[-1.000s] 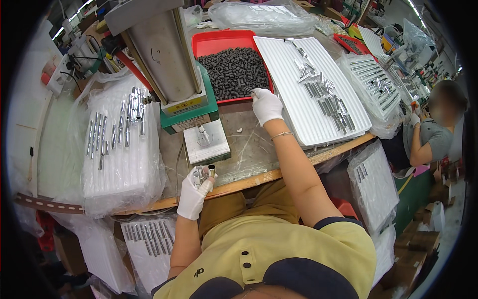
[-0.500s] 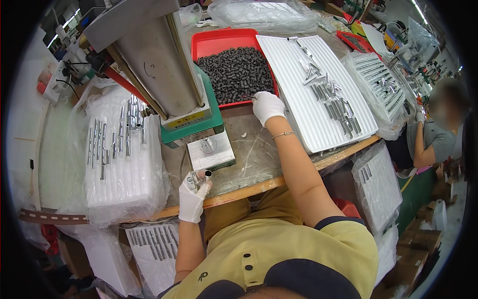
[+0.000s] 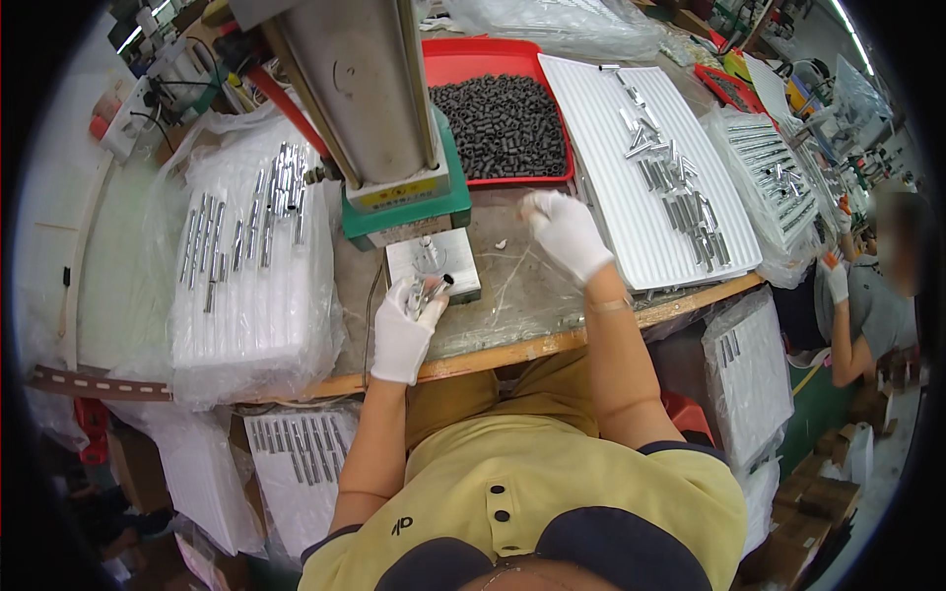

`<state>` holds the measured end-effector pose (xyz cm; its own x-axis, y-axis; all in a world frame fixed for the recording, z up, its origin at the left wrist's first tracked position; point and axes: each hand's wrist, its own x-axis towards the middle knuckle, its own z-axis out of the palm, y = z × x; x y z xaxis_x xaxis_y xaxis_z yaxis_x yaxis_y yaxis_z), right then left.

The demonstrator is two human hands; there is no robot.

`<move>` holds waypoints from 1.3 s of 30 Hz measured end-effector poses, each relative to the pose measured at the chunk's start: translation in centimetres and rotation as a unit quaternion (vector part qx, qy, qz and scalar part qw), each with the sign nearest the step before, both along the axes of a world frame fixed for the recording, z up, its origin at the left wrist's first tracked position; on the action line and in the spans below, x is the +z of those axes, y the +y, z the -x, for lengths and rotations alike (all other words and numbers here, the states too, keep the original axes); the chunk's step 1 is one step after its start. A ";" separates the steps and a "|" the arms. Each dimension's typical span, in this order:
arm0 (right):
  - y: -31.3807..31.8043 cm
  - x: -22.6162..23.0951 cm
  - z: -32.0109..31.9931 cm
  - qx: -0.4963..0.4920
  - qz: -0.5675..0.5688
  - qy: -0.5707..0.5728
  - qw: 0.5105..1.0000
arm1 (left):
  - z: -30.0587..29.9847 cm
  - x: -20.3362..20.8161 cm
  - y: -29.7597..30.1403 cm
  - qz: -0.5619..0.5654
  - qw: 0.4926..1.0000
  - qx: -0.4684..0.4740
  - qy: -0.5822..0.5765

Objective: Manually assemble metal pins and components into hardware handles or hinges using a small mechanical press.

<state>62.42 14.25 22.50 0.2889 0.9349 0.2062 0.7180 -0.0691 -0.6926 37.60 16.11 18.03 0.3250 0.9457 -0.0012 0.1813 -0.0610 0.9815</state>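
The left hand [image 3: 403, 335] holds shiny tubes [image 3: 436, 289] in its fingers, with the metal block [image 3: 461, 251] at one o'clock. The right hand's [image 3: 570, 236] fingers are curled; I can't tell if they hold anything. A loose grip could drop the tubes.

Left hand [image 3: 402, 342] and right hand [image 3: 574, 236]: plain white gloves. Tubes [image 3: 439, 287] in the left hand: bright silver. Tray [image 3: 483, 46]: solid red; small pieces [image 3: 503, 128] within it: charcoal black. Ribbed sheet [image 3: 596, 153]: white, patterned with parallel stripes. Press cylinder [image 3: 379, 118]: metallic grey; base [image 3: 409, 228]: green; label [image 3: 399, 194]: yellow; hose [image 3: 288, 113]: red. Counter [image 3: 522, 315]: mottled grey with pale streaks, its wooden edge [image 3: 512, 351] orange-tan. Shirt [image 3: 453, 463]: yellow with navy panels and dark buttons; trousers [image 3: 552, 389]: mustard brown.
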 end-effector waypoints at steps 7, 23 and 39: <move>-7.2 1.6 3.1 0.077 0.036 -0.016 0.996 | -2.1 -0.8 -0.7 -0.044 0.998 -0.035 0.016; -11.4 3.2 -1.6 -0.163 -0.011 -0.078 0.984 | -1.8 -1.5 -2.7 0.172 0.946 -0.062 -0.268; -8.4 1.9 -15.0 -0.337 0.238 -0.188 0.891 | -2.8 -0.9 -2.2 0.150 0.979 -0.021 -0.136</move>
<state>77.45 5.86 24.36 0.8124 0.5821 0.0339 0.5772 -0.7946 -0.1882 40.39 13.96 17.14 0.3900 0.9019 -0.1855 -0.0861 0.2362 0.9679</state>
